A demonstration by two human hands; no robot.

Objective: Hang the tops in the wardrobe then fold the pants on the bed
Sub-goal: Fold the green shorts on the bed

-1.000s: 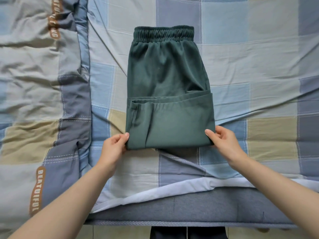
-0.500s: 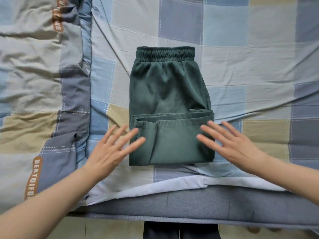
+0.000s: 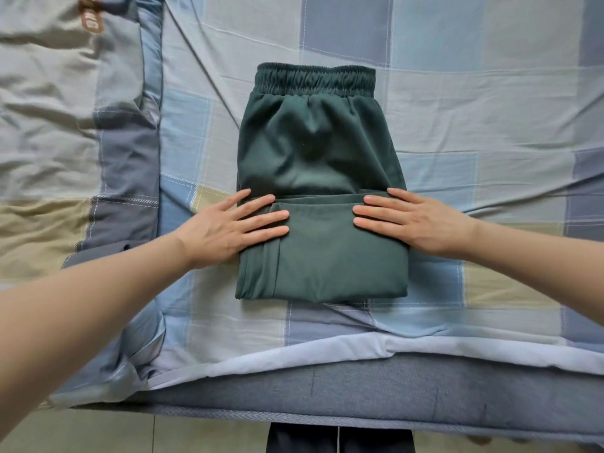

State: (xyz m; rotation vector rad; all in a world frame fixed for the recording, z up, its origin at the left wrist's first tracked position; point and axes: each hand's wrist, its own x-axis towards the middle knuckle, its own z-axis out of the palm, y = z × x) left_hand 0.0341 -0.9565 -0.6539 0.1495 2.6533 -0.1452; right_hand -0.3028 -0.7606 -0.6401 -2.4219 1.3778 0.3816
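A pair of dark green pants (image 3: 322, 197) lies folded on the bed (image 3: 490, 125), on the checked sheet of blue, grey and pale yellow squares. The elastic waistband (image 3: 315, 79) is at the far end; the legs are folded up over the seat, so the near half is a doubled layer whose upper edge crosses the pants about midway.

The left hand (image 3: 225, 228) lies flat, palm down, on the left side of that doubled layer. Its fingers (image 3: 261, 220) are straight and slightly spread, released and grasping nothing, pressing the cloth just below the folded edge; the heel of the hand sits on the sheet beside the pants.

The right hand (image 3: 421, 220) mirrors it on the right side, palm down, fingers (image 3: 376, 212) straight and close together, tips pointing inward toward the left hand. They press on the fabric without pinching it. A gap of bare green cloth separates the two sets of fingertips.

A crumpled quilt (image 3: 65, 142) in matching checks lies to the left of the pants. Along the near edge the sheet's pale border hangs over a grey-blue mattress (image 3: 359, 384).
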